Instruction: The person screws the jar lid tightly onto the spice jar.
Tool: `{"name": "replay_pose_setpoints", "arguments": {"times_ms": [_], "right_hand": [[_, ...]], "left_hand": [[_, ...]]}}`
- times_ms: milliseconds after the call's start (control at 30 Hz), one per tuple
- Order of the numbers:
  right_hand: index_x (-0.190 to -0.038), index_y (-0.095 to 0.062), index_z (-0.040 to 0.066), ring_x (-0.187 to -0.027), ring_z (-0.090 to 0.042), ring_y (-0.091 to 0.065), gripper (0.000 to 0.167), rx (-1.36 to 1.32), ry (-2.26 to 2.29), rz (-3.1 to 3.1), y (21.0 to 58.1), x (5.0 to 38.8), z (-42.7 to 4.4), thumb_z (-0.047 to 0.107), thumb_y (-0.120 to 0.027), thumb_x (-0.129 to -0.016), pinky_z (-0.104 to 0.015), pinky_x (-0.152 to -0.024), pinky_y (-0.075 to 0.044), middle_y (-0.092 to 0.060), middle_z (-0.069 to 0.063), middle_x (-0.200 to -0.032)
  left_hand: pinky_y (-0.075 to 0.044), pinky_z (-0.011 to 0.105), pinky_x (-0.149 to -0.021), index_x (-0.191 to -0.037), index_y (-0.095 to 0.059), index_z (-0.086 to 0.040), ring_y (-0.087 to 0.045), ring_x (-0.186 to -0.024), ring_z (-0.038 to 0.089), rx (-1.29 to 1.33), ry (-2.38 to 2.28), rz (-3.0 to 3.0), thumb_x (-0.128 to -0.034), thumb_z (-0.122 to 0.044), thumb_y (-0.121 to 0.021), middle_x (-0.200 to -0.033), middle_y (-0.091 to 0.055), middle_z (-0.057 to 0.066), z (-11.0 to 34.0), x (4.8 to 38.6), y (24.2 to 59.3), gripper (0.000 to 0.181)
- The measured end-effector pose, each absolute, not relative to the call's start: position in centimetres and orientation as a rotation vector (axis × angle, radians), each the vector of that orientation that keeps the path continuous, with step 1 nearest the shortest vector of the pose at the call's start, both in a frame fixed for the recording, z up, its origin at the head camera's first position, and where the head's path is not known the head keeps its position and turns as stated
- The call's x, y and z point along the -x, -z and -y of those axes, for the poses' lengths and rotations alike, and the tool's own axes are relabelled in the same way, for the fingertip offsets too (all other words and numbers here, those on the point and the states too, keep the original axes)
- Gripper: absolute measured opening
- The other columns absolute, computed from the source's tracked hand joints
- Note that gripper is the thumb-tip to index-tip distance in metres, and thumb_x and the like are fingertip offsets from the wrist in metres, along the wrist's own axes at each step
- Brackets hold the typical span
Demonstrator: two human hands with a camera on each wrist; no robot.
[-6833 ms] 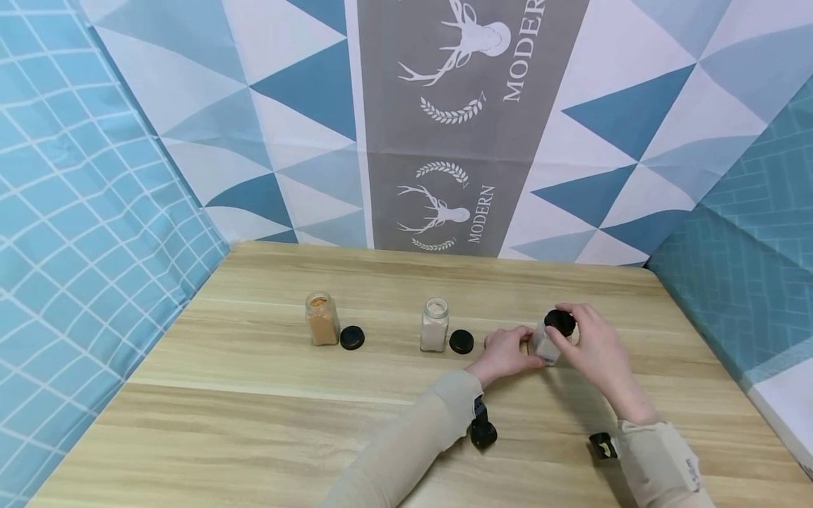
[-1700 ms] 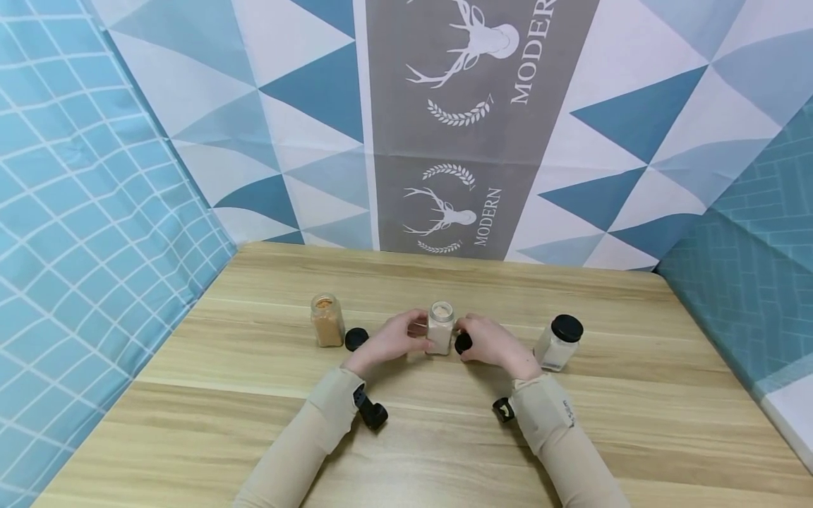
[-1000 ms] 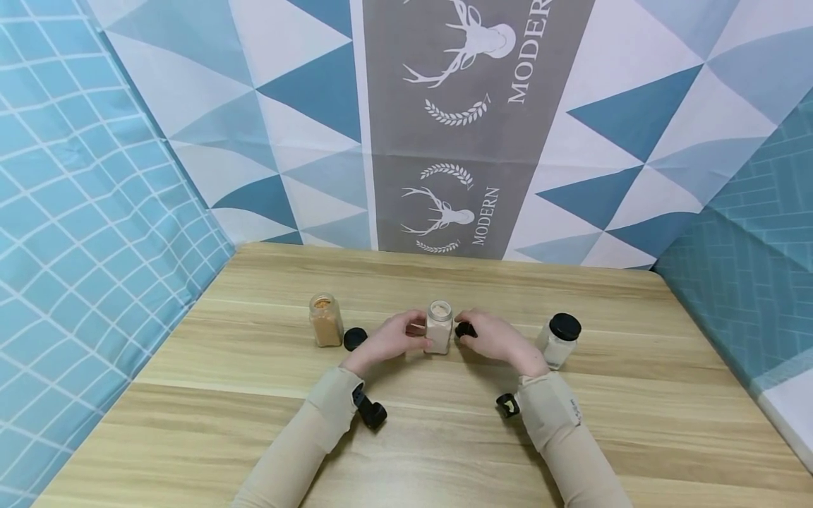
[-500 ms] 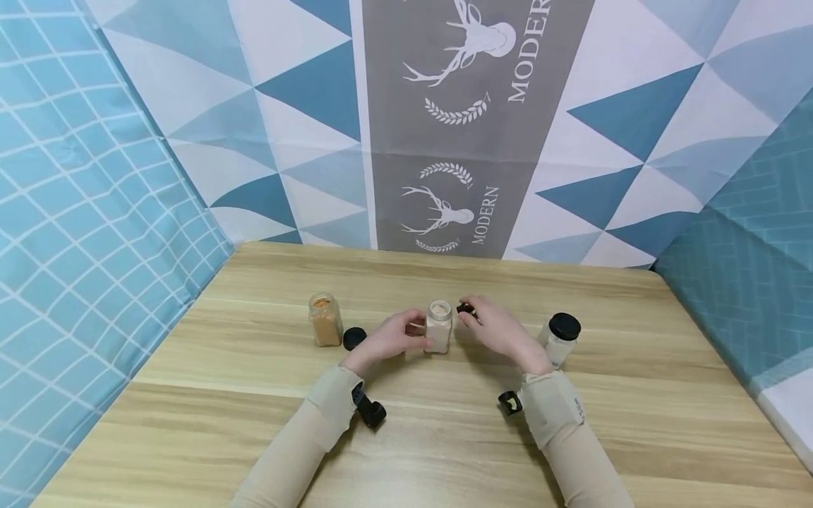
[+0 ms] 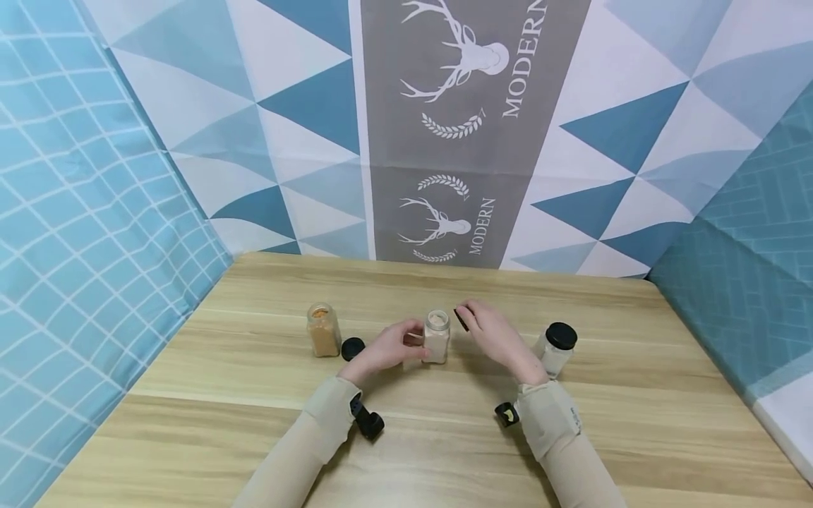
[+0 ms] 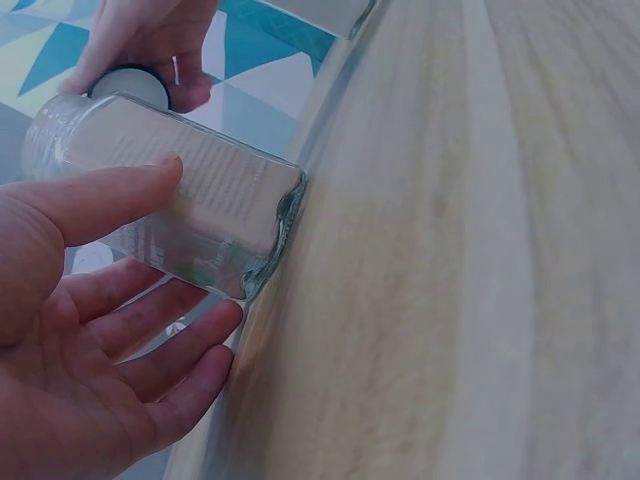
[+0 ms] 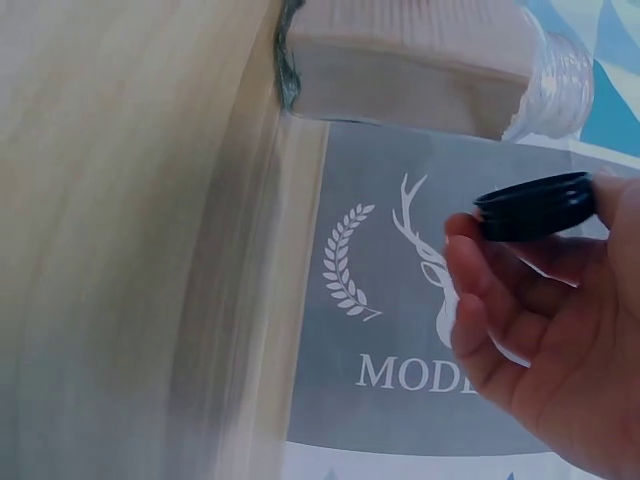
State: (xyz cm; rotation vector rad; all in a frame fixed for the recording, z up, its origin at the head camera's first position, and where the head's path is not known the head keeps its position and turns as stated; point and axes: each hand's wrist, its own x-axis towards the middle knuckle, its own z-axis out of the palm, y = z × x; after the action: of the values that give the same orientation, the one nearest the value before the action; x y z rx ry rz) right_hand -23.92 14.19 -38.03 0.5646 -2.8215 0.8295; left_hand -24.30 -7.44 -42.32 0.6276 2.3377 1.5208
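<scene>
In the head view an uncapped glass spice jar (image 5: 436, 339) of pale powder stands upright on the table. My left hand (image 5: 395, 346) holds it from the left; the left wrist view shows the thumb laid across the jar's side, with the index finger mostly hidden behind. My right hand (image 5: 492, 335) pinches a black screw lid (image 7: 535, 207) by its rim, tilted and raised off the table, just right of the jar's mouth and apart from it. The right wrist view shows the lid between thumb and fingers, beside the jar's threaded neck.
To the left stands an open jar of orange-brown powder (image 5: 323, 330), with its black lid (image 5: 352, 348) lying beside it. A capped jar (image 5: 555, 351) of whitish contents stands right, near my right forearm. A patterned cloth backdrop (image 5: 444, 141) rises behind the wooden table (image 5: 254, 416).
My right hand first turned the lid on the right-hand jar, then moved to the middle jar. It has picked its black lid off the table and lifted it. The left hand now holds the middle jar.
</scene>
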Motion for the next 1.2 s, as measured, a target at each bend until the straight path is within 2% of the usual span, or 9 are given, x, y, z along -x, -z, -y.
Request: {"name": "replay_pose_setpoints", "arguments": {"times_ms": [133, 333, 433, 567, 700, 833, 967, 1200], "right_hand": [[-0.106, -0.060, 0.007, -0.095, -0.026, -0.059, 0.039, -0.531, -0.846, 2.800, 38.0, 23.9, -14.2, 0.034, -0.033, -0.099, -0.042, -0.083, -0.046, -0.063, -0.008, -0.099], [-0.099, -0.061, 0.008, -0.076, -0.019, -0.058, 0.037, -0.530, -0.860, 2.711, 37.7, 24.1, -14.3, 0.035, -0.035, -0.098, -0.037, -0.071, -0.046, -0.061, -0.002, -0.081], [-0.098, -0.061, 0.010, -0.072, -0.016, -0.055, 0.036, -0.547, -0.875, 2.666, 37.5, 24.1, -14.3, 0.036, -0.037, -0.098, -0.035, -0.068, -0.045, -0.060, -0.001, -0.078], [-0.102, -0.061, 0.008, -0.077, -0.016, -0.056, 0.038, -0.584, -0.907, 2.641, 37.4, 23.7, -14.1, 0.037, -0.038, -0.097, -0.035, -0.071, -0.046, -0.062, -0.002, -0.085], [-0.112, -0.059, 0.010, -0.088, -0.019, -0.057, 0.041, -0.599, -0.944, 2.630, 37.4, 23.4, -13.8, 0.041, -0.037, -0.097, -0.038, -0.077, -0.047, -0.061, -0.006, -0.102], [-0.124, -0.054, 0.013, -0.088, -0.018, -0.055, 0.045, -0.628, -0.959, 2.630, 37.1, 23.3, -13.6, 0.044, -0.039, -0.095, -0.036, -0.075, -0.047, -0.056, -0.007, -0.115], [-0.130, -0.048, 0.010, -0.083, -0.016, -0.054, 0.049, -0.672, -0.965, 2.626, 37.0, 23.2, -13.4, 0.043, -0.045, -0.093, -0.030, -0.072, -0.047, -0.055, -0.007, -0.114], [-0.129, -0.047, 0.009, -0.092, -0.022, -0.054, 0.047, -0.783, -0.955, 2.591, 37.2, 22.8, -13.2, 0.036, -0.052, -0.091, -0.030, -0.073, -0.047, -0.053, -0.007, -0.120]], "left_hand": [[-0.046, 0.037, -0.092, -0.121, -0.051, -0.003, -0.055, -0.110, 0.027, -0.628, -1.524, -2.325, -0.0816, -0.018, -0.068, -0.120, -0.057, 0.014, 7.4, 24.3, 42.3, 0.045], [-0.046, 0.038, -0.092, -0.122, -0.050, -0.003, -0.055, -0.110, 0.029, -0.637, -1.529, -2.316, -0.0817, -0.018, -0.067, -0.120, -0.056, 0.014, 7.5, 24.5, 41.9, 0.046], [-0.046, 0.038, -0.092, -0.122, -0.051, -0.003, -0.055, -0.110, 0.029, -0.640, -1.530, -2.328, -0.0817, -0.017, -0.067, -0.120, -0.056, 0.015, 7.5, 24.6, 41.7, 0.046], [-0.046, 0.037, -0.091, -0.121, -0.051, -0.002, -0.055, -0.110, 0.029, -0.644, -1.509, -2.336, -0.0817, -0.018, -0.068, -0.120, -0.056, 0.016, 7.5, 24.5, 42.0, 0.046], [-0.047, 0.038, -0.090, -0.121, -0.051, -0.002, -0.055, -0.110, 0.029, -0.631, -1.512, -2.329, -0.0816, -0.018, -0.068, -0.120, -0.056, 0.015, 7.4, 24.4, 42.1, 0.046], [-0.046, 0.038, -0.091, -0.122, -0.051, -0.003, -0.055, -0.110, 0.029, -0.623, -1.522, -2.330, -0.0817, -0.018, -0.067, -0.120, -0.056, 0.014, 7.4, 24.5, 41.9, 0.046], [-0.046, 0.039, -0.091, -0.122, -0.050, -0.003, -0.055, -0.110, 0.029, -0.625, -1.514, -2.338, -0.0818, -0.018, -0.067, -0.121, -0.056, 0.014, 7.3, 24.5, 41.9, 0.046], [-0.046, 0.041, -0.090, -0.125, -0.048, 0.002, -0.052, -0.112, 0.034, -0.621, -1.524, -2.311, -0.0830, -0.012, -0.065, -0.122, -0.054, 0.020, 7.3, 23.2, 40.5, 0.047]]}}
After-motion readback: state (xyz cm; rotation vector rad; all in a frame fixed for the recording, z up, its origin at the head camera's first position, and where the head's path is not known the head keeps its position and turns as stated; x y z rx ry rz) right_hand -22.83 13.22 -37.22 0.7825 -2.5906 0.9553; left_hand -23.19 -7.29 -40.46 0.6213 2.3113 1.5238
